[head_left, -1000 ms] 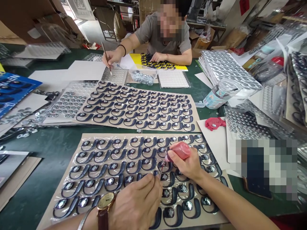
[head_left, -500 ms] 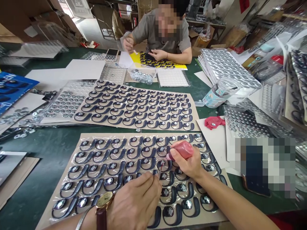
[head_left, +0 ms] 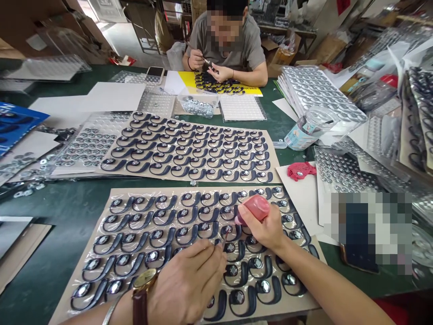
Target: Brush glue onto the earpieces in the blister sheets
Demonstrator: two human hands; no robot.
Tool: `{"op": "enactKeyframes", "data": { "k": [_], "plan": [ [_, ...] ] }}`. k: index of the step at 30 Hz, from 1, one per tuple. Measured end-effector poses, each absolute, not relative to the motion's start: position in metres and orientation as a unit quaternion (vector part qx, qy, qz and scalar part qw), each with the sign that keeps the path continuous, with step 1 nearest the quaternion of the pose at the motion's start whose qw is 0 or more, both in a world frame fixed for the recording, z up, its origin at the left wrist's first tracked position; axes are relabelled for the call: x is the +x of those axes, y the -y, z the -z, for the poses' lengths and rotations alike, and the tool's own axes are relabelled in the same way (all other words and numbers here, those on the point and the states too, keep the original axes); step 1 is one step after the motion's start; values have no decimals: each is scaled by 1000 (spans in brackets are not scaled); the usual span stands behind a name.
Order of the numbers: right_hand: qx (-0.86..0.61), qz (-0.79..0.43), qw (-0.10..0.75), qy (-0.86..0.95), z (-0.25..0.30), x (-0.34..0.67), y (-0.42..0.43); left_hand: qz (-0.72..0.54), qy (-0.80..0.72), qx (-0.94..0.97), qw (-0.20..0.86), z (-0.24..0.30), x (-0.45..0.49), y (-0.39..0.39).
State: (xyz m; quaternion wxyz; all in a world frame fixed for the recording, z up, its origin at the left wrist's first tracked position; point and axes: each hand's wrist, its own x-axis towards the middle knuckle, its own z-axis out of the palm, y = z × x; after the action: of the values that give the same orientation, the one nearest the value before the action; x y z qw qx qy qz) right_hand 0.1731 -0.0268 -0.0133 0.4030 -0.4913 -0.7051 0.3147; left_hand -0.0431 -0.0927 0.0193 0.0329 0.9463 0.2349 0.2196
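Bottle [head_left: 256,208], pink and tipped nozzle-down, sits clamped in your right hand [head_left: 267,232] over the right middle of the near sheet [head_left: 152,191]. Its tip is just above a dark hook [head_left: 227,230]. Your left hand [head_left: 189,284], a watch [head_left: 144,282] at the wrist, pinches a thin stick [head_left: 224,240] between its fingertips. The stick's end meets the same hook, just beside the nozzle. Rows of hooks with shiny studs cover the sheet, which lies flat on the green table [head_left: 67,203]. A second sheet [head_left: 275,176] lies just beyond, apart from the first. To the right are a red rag [head_left: 301,170], a clear jar [head_left: 306,128] on its side and a stack of trays [head_left: 318,92]. Across the table a person [head_left: 230,45] bends over a yellow card [head_left: 255,91], both hands close together above it.
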Motion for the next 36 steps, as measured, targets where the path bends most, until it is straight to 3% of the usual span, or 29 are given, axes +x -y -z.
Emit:
{"op": "enactKeyframes", "data": {
  "k": [28,36],
  "plan": [
    [-479,-366,404,688,14,176,29,-216,-249,942,59,-26,-44,88],
    [-482,-316,395,715,15,175,29,-256,-281,911,161,-27,-49,79]
  ]
}}
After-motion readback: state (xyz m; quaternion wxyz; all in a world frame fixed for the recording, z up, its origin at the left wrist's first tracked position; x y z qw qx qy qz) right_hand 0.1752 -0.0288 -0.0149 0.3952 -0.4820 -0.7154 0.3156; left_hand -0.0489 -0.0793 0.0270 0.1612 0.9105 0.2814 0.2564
